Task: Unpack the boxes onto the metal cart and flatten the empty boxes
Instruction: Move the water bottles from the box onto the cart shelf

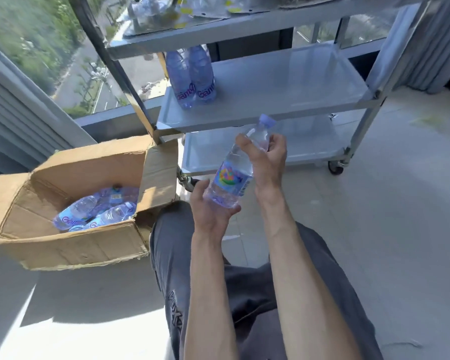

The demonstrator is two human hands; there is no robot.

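Clear plastic catches the sunlight where 1 water bottle (231,175) hangs tilted between both hands, cap (267,120) aimed up toward the metal cart (291,105). The left hand (210,207) cups the base from below, fingers (231,213) curled under it, while the right hand (266,157) grasps the neck and shoulder, thumb across the front. Held at both ends like this, the bottle looks ready to be steered upright onto a shelf rather than dropped.

On the middle shelf (283,81), 2 bottles (190,76) stand upright, touching, tucked into the left corner; starting there probably leaves the rest of the shelf free for rows. The bottom shelf (309,141) sits just beyond the held bottle. The top shelf (218,29) carries clear wrappers and flat cardboard.

To the left, on the floor, the cardboard box (70,242) lies open, flaps spread, with several bottles (96,211) lying loose inside, so unpacking seems far from finished and flattening must wait.
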